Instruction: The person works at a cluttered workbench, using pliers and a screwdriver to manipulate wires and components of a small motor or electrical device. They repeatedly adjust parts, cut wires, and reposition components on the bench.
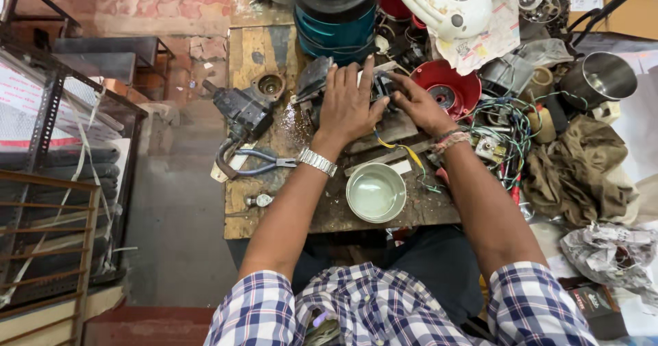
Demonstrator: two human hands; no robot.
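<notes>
Left hand [348,102]: being laid flat, fingers spread, over a dark motor part [384,85] at upper centre of the frame | right hand [419,104]: being closed on the same part from the right | part: being held on the wooden desk [260,209] | steel bowl [375,192] and pliers [257,162]: lying below and lower left.

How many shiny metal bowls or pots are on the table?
2. A shallow metal bowl sits between the person's forearms near the bench's front edge; a deeper steel pot stands at the far right by the brown cloth. More may hide in the clutter.
</notes>
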